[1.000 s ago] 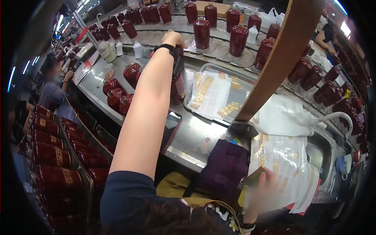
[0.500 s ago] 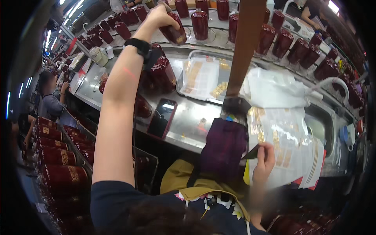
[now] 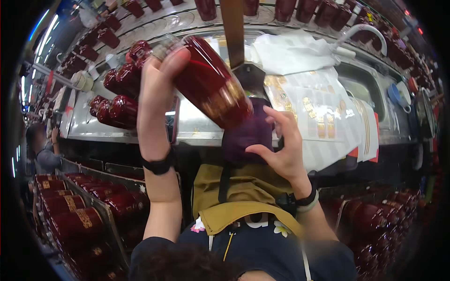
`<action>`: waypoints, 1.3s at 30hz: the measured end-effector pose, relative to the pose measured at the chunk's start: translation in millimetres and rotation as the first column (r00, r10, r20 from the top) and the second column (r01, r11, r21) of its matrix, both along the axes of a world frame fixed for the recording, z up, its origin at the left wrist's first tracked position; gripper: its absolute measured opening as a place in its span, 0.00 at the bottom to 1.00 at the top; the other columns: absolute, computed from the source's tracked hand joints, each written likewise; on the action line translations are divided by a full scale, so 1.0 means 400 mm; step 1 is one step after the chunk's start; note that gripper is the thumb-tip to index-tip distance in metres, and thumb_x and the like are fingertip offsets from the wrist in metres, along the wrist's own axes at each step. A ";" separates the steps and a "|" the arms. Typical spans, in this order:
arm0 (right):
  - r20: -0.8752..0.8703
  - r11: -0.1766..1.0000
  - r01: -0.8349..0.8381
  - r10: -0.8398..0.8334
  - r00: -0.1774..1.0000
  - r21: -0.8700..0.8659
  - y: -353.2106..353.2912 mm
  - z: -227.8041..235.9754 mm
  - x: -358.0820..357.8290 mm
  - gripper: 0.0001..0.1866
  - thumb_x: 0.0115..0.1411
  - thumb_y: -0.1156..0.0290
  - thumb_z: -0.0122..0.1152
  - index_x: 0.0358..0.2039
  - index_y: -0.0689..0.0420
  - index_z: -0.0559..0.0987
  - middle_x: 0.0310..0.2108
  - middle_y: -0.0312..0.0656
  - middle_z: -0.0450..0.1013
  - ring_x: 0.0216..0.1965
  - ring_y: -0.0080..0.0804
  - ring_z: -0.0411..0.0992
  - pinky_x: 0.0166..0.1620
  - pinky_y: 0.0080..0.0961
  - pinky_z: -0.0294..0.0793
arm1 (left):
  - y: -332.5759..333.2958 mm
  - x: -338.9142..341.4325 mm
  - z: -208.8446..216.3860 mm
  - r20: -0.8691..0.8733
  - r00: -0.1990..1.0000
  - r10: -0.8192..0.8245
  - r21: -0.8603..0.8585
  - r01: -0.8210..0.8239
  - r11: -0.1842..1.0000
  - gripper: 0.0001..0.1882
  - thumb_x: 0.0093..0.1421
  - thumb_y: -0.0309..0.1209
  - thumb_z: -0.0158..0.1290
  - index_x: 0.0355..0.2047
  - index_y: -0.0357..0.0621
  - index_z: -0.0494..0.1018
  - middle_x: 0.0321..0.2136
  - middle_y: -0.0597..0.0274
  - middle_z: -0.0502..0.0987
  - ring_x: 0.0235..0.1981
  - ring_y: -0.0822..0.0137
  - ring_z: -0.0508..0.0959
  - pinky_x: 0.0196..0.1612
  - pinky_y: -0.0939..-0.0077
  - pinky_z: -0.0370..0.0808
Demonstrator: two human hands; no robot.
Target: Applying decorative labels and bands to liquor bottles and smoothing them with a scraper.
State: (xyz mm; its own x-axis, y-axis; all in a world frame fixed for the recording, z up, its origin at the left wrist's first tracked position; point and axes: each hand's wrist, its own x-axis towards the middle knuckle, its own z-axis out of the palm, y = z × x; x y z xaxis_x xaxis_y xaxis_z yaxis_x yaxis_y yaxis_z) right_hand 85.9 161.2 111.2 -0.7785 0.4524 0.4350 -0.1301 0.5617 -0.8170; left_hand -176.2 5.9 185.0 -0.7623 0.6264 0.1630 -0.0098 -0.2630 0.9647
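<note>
My left hand (image 3: 159, 82) is closed round the neck end of a glossy dark red bottle (image 3: 206, 77) with gold decoration near its base. The bottle tilts, its base pointing down and right over a purple cloth pad (image 3: 241, 145) at the counter's front edge. Just right of that base, my right hand (image 3: 286, 150) is open, thumb and fingers spread, with nothing visible in it. Beside it on the counter lie sheets with gold decals (image 3: 307, 112). The bottle hides part of the counter behind it.
More red bottles (image 3: 124, 110) stand left of my left forearm. Behind is a conveyor (image 3: 171, 21) carrying bottles. A brown post (image 3: 233, 35) rises mid-counter; white cloth (image 3: 290, 51), a tap (image 3: 370, 28) and a sink (image 3: 361, 84) are right. Crates of bottles (image 3: 77, 225) flank me.
My left hand has brought the bottle from the conveyor back toward me, over the purple pad. My right hand has moved from the decal sheets toward the bottle's base and spread its fingers.
</note>
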 end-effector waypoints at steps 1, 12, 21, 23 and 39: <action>-0.011 0.999 -0.003 0.003 1.000 0.037 -0.008 0.003 0.000 0.43 0.43 0.69 0.85 0.61 0.56 0.75 0.44 0.42 0.71 0.44 0.37 0.73 0.45 0.34 0.74 | 0.021 0.047 -0.043 0.083 0.996 -0.028 -0.021 0.030 0.999 0.23 0.60 0.37 0.68 0.50 0.34 0.77 0.41 0.57 0.84 0.39 0.70 0.84 0.44 0.75 0.80; 0.125 1.000 -0.005 0.005 0.992 -0.001 -0.001 -0.036 0.032 0.49 0.43 0.65 0.85 0.66 0.56 0.72 0.53 0.50 0.75 0.54 0.46 0.76 0.55 0.37 0.75 | 0.183 0.133 -0.242 0.524 0.837 -0.158 -0.227 0.316 0.921 0.33 0.61 0.52 0.67 0.48 0.29 0.77 0.38 0.55 0.84 0.35 0.67 0.85 0.41 0.69 0.83; 0.288 0.990 0.050 -0.087 0.954 0.133 0.017 -0.105 0.010 0.52 0.42 0.61 0.85 0.70 0.48 0.70 0.53 0.49 0.75 0.53 0.48 0.76 0.53 0.37 0.76 | 0.217 0.086 -0.294 0.424 0.900 -0.100 -0.315 0.250 0.916 0.30 0.63 0.52 0.65 0.48 0.34 0.78 0.39 0.55 0.84 0.36 0.68 0.84 0.42 0.73 0.81; 0.386 0.997 0.013 -0.040 0.922 0.072 0.051 -0.076 0.027 0.53 0.42 0.59 0.85 0.70 0.45 0.69 0.54 0.50 0.74 0.54 0.49 0.75 0.55 0.39 0.76 | 0.205 0.087 -0.294 0.248 0.963 -0.104 -0.359 0.191 0.913 0.30 0.65 0.50 0.64 0.49 0.31 0.77 0.39 0.55 0.84 0.37 0.70 0.83 0.43 0.74 0.80; 0.769 0.943 0.262 -0.319 0.554 0.203 0.902 -0.215 0.195 0.38 0.50 0.53 0.77 0.56 0.66 0.80 0.46 0.54 0.82 0.46 0.41 0.80 0.50 0.35 0.77 | -0.006 0.342 -0.328 -0.598 0.792 -0.121 -0.386 -0.153 0.909 0.71 0.33 0.43 0.83 0.73 0.36 0.53 0.67 0.46 0.55 0.71 0.48 0.57 0.72 0.55 0.61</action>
State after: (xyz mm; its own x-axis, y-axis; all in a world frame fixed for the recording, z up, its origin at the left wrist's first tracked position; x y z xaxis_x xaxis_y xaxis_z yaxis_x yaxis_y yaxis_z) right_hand 163.9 521.9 25.2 -0.6561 0.7144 -0.2432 0.7211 0.4984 -0.4814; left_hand -39.5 3.5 54.0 -0.6038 0.7264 0.3283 0.6022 0.1459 0.7849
